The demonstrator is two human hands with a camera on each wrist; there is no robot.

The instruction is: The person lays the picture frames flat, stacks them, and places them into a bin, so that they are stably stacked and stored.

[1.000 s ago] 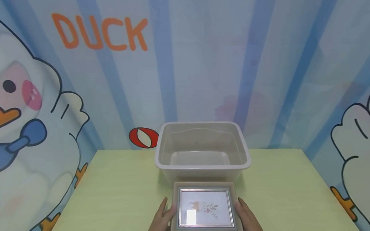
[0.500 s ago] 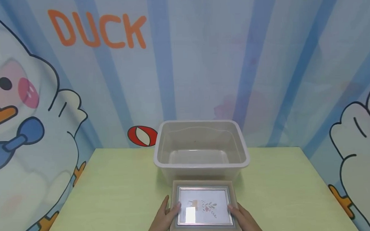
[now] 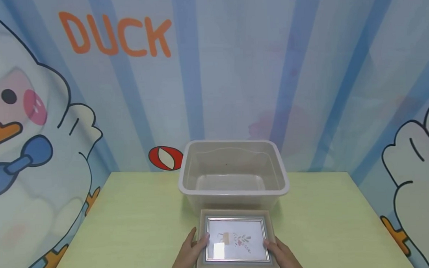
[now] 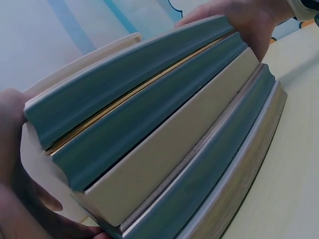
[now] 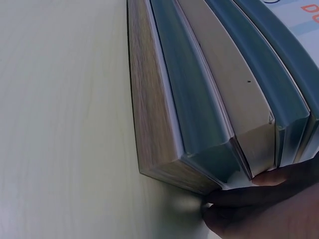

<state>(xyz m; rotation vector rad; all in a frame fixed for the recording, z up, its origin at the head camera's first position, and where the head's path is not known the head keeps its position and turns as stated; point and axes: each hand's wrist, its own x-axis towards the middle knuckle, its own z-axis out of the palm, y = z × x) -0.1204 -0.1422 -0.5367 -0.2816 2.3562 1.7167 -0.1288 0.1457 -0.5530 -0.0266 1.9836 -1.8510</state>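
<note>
A stack of several picture frames (image 3: 237, 265) lies flat on the table in front of the bin. The top picture frame (image 3: 202, 254) has a silvery inner border and a pale plant picture behind shiny glass. My left hand (image 3: 186, 253) grips the stack's left side, its thumb over the top frame's border. On the opposite side my right hand (image 3: 285, 254) holds it the same way. In the left wrist view, layered blue-green edges (image 4: 149, 99) and a cream one show between both hands. The right wrist view shows fingers (image 5: 239, 199) against the lower layers, beside a wood-brown bottom frame (image 5: 154, 114).
A beige plastic bin (image 3: 234, 193) stands right behind the stack, its inside bare. Pale yellow-green table surface (image 3: 139, 219) extends to both sides. A striped cloth backdrop (image 3: 233, 70) with printed ducks rises behind and around the table.
Both thumbs have slid inward from the stack's sides onto the top frame's border. The stack has stayed in place; the head view has shifted slightly.
</note>
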